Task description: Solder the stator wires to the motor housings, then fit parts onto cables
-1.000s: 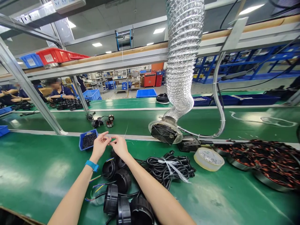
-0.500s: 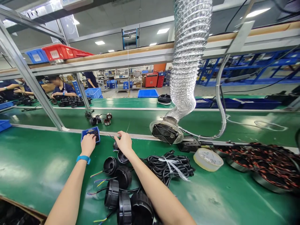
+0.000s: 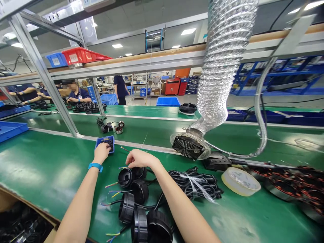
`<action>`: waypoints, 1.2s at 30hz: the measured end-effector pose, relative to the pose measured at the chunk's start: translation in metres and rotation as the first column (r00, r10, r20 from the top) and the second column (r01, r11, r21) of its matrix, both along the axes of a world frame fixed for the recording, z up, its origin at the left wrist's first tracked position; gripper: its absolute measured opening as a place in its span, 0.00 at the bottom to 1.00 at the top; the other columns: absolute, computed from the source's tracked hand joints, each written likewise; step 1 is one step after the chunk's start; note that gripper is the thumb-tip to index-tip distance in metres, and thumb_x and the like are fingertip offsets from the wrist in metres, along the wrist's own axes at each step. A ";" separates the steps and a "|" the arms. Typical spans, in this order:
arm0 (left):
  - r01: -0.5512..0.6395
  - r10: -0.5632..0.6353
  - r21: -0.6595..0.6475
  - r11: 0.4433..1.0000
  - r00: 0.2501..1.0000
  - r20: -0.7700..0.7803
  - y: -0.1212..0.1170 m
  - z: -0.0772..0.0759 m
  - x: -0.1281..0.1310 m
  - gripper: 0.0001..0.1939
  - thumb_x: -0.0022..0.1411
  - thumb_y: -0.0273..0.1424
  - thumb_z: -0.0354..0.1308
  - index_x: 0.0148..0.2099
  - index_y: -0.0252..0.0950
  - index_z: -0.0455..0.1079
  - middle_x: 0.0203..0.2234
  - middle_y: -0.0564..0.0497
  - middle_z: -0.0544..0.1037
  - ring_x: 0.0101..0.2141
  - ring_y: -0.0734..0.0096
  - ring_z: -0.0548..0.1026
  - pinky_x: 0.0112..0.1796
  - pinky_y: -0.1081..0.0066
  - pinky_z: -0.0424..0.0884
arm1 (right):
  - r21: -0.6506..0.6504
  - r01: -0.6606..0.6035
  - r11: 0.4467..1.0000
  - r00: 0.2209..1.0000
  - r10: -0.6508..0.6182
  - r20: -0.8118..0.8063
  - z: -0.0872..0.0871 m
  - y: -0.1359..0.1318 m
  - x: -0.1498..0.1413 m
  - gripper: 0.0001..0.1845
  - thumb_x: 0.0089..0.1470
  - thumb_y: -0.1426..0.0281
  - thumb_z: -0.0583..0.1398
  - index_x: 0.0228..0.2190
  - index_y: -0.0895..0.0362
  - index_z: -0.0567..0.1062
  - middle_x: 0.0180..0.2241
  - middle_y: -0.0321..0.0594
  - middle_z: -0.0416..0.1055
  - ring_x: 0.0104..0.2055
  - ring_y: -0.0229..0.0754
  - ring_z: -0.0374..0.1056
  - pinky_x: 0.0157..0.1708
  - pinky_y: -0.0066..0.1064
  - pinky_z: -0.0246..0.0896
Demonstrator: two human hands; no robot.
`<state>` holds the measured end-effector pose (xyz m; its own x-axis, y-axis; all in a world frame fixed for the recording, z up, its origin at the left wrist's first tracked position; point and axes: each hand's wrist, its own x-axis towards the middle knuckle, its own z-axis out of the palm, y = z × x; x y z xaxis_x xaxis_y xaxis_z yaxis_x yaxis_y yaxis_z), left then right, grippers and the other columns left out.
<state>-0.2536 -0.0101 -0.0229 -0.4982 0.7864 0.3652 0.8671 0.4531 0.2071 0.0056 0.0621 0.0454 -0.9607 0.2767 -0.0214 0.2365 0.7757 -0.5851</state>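
My left hand (image 3: 101, 152), with a blue wristband, reaches into a small blue bin (image 3: 104, 138) of tiny black parts. Its fingers are bent together among them, and what they pinch is hidden. Bent down at the wrist, my right hand (image 3: 138, 158) hangs over the farthest black round housings. Its fingers are closed near thin wires at a housing (image 3: 125, 177); what lies between them cannot be made out. Nearer to me sit several more black housings, one on its side (image 3: 126, 207), with coloured wire ends (image 3: 113, 234) pointing left.
Bundled black cables (image 3: 194, 184) lie right of my forearm, beside a roll of clear tape (image 3: 240, 181) and copper-wound rings (image 3: 303, 189). A fan (image 3: 188, 146) hangs on a silver duct (image 3: 225, 67). Metal posts rise at left, and co-workers are at the back.
The view has shifted, so most things sit farther right. My right hand has come nearer the housings, its wrist now bent downward. My left hand stays at the blue bin.
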 end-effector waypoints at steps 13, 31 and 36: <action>-0.025 0.022 0.163 0.986 1.000 0.018 -0.001 -0.004 0.005 0.12 0.65 0.28 0.51 0.45 0.38 0.74 0.40 0.45 0.81 0.41 0.59 0.78 0.41 0.67 0.70 | 0.320 0.550 0.771 0.829 -0.551 -0.099 -0.030 -0.004 -0.025 0.15 0.61 0.79 0.51 0.44 0.71 0.74 0.38 0.64 0.77 0.43 0.56 0.75 0.45 0.41 0.58; 0.002 -0.031 0.292 0.957 0.995 0.093 0.000 -0.006 0.001 0.15 0.67 0.29 0.47 0.43 0.36 0.76 0.44 0.42 0.79 0.44 0.59 0.76 0.47 0.64 0.69 | 0.078 0.458 0.885 0.846 -0.407 -0.344 -0.047 -0.006 -0.030 0.11 0.61 0.69 0.57 0.36 0.54 0.81 0.35 0.39 0.80 0.37 0.41 0.74 0.37 0.26 0.60; -0.001 -0.080 0.391 0.920 0.979 0.190 -0.001 -0.001 0.002 0.12 0.64 0.30 0.51 0.42 0.37 0.76 0.44 0.43 0.79 0.47 0.57 0.75 0.52 0.62 0.67 | 0.075 0.442 0.894 0.836 -0.380 -0.395 -0.047 -0.007 -0.031 0.13 0.61 0.73 0.56 0.40 0.53 0.80 0.40 0.39 0.79 0.43 0.42 0.74 0.43 0.27 0.61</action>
<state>-0.2517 -0.0113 -0.0243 -0.5636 0.6238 0.5415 0.8053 0.2689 0.5284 -0.0251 0.0546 -0.0019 -0.6878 0.6179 0.3809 0.3509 0.7424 -0.5707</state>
